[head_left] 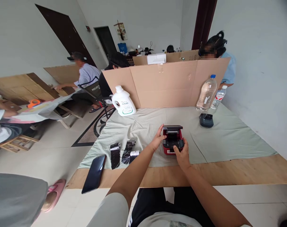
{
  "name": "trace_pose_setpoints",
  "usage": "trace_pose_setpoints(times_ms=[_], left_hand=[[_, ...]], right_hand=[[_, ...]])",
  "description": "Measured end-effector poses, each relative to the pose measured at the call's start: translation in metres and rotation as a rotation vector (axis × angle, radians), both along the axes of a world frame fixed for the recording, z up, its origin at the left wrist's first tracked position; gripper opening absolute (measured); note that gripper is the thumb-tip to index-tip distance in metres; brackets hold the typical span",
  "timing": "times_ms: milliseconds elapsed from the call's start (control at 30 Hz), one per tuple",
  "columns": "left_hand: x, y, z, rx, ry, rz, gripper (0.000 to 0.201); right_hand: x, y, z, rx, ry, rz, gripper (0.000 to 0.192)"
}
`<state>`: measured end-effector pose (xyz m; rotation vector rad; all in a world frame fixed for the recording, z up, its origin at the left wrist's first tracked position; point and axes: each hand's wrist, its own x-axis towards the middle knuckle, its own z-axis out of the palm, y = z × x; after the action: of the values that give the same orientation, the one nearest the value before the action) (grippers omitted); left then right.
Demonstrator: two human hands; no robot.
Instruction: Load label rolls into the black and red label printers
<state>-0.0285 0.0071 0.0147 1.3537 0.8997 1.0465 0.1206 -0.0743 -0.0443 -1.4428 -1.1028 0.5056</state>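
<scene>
A small red and black label printer (pixel 172 138) stands on the pale green cloth (pixel 216 142), its lid raised. My left hand (pixel 157 140) grips its left side, fingers up on the lid's edge. My right hand (pixel 181 154) holds its front right corner, thumb on the black front. Left of the printer lie two black paper rolls (pixel 121 153) with strips unrolled, and a small white roll (pixel 134 153). A black phone (pixel 94 172) lies at the table's left corner.
A second black printer (pixel 206 120), two water bottles (pixel 207 93) and a white detergent jug (pixel 123 101) stand by the cardboard divider (pixel 167 82). Other people sit behind it and at a table on the left. A pink slipper (pixel 54 194) is on the floor.
</scene>
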Motion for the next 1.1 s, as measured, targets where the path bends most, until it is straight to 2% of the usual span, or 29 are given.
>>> trace_pose_setpoints(times_ms=[200, 267, 333, 367, 400, 433, 533, 600, 667, 800, 900, 1000, 1067, 1100], left_hand=[[0.007, 0.015, 0.003, 0.059, 0.166, 0.065, 0.072], [0.01, 0.015, 0.003, 0.102, 0.31, 0.17, 0.065], [0.015, 0.011, 0.008, 0.174, 0.523, 0.327, 0.051], [0.018, 0.009, 0.011, 0.22, 0.632, 0.362, 0.042], [0.022, 0.007, 0.016, 0.273, 0.735, 0.339, 0.034], [0.027, 0.006, 0.021, 0.334, 0.831, 0.254, 0.028], [0.047, 0.011, 0.036, 0.457, 1.146, -0.116, 0.023], [0.062, 0.019, 0.043, 0.423, 1.372, -0.263, 0.024], [0.075, 0.028, 0.046, 0.336, 1.498, -0.313, 0.024], [0.09, 0.037, 0.047, 0.279, 1.479, -0.276, 0.03], [0.084, 0.032, 0.049, 0.284, 1.423, -0.237, 0.036], [0.052, 0.023, 0.058, 0.337, 1.237, -0.208, 0.041], [0.014, 0.02, 0.067, 0.331, 0.979, -0.263, 0.039], [-0.008, 0.019, 0.071, 0.281, 0.858, -0.324, 0.037]], right_hand=[[0.008, -0.002, 0.004, 0.073, -0.063, 0.081, 0.067], [0.011, -0.003, 0.003, 0.11, -0.084, 0.117, 0.056], [0.014, -0.004, 0.001, 0.144, -0.093, 0.145, 0.046], [0.016, -0.004, -0.001, 0.161, -0.1, 0.153, 0.043], [0.017, -0.004, -0.003, 0.179, -0.114, 0.161, 0.042], [0.019, -0.004, -0.005, 0.199, -0.135, 0.166, 0.041], [0.023, -0.003, -0.012, 0.259, -0.207, 0.169, 0.042], [0.025, -0.002, -0.016, 0.291, -0.237, 0.166, 0.042], [0.026, 0.0, -0.018, 0.309, -0.254, 0.163, 0.042], [0.028, 0.002, -0.021, 0.325, -0.268, 0.164, 0.042], [0.029, 0.002, -0.021, 0.331, -0.282, 0.167, 0.043], [0.03, 0.002, -0.021, 0.33, -0.296, 0.168, 0.044], [0.03, 0.001, -0.021, 0.331, -0.297, 0.169, 0.044], [0.029, 0.001, -0.021, 0.33, -0.298, 0.167, 0.044]])
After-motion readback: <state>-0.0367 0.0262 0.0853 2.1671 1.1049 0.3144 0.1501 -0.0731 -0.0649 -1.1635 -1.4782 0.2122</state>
